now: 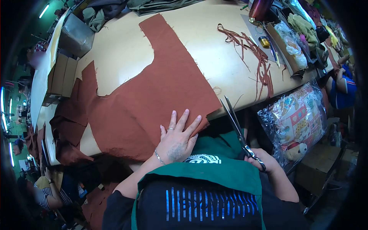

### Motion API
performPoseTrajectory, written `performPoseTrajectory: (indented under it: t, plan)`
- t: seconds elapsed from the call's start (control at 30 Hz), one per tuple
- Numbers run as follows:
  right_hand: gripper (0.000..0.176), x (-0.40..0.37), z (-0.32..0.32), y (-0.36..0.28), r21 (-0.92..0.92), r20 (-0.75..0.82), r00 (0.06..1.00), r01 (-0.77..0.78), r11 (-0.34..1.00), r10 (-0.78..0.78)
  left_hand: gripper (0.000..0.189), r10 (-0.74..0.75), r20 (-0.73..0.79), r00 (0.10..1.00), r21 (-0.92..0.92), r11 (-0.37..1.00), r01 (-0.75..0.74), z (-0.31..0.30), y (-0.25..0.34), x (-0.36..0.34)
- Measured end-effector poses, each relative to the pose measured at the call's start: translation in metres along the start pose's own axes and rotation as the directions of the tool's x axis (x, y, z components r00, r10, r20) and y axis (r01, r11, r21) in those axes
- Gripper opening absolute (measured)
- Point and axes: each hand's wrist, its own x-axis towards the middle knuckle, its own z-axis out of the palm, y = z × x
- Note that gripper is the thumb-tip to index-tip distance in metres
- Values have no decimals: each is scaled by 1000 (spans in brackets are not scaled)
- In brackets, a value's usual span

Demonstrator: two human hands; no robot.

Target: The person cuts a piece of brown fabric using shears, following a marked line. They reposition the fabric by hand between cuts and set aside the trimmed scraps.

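Observation:
A rust-brown piece of fabric (153, 92) with frayed edges lies spread over the table, its near edge at the table's front. My left hand (177, 140) rests on this fabric near its front right corner, fingers spread. In my right hand (264, 161) is a pair of scissors (239, 134), held off the table to the right of the fabric. Its long blades point away from me and stand slightly apart, with nothing between them. More brown fabric (69, 126) lies bunched at the left end.
Thin brown fabric strips (255, 53) lie on the table (207, 42) at the right. Behind them stands a cardboard box (285, 48) of odds and ends. A plastic-wrapped patterned bundle (297, 119) is beside the table. Brown boxes (63, 74) stand at the left. Other people sit on both sides.

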Motion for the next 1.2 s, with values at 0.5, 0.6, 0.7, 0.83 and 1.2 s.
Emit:
performPoseTrajectory:
  t: [0.5,0.6,0.7,0.83,1.2]
  plan:
    - [45,10,3,-3,-12,-25,999,23,1000,-23,51,-19,56,998,47,999,16,3,1,1]
    - [46,10,4,-2,15,-37,999,14,1000,-13,49,-7,62,998,-42,999,10,-2,0,0]
    - [49,14,3,-5,-1,-18,1000,5,1000,-5,49,4,60,998,-83,997,1,-1,-4,0]
    - [54,26,3,-8,22,-16,1000,6,1000,-5,49,19,70,997,-68,998,-14,-2,-5,-1]
    - [59,46,7,-26,206,-9,997,-72,976,75,50,59,69,996,-52,997,-55,-1,-7,-3]
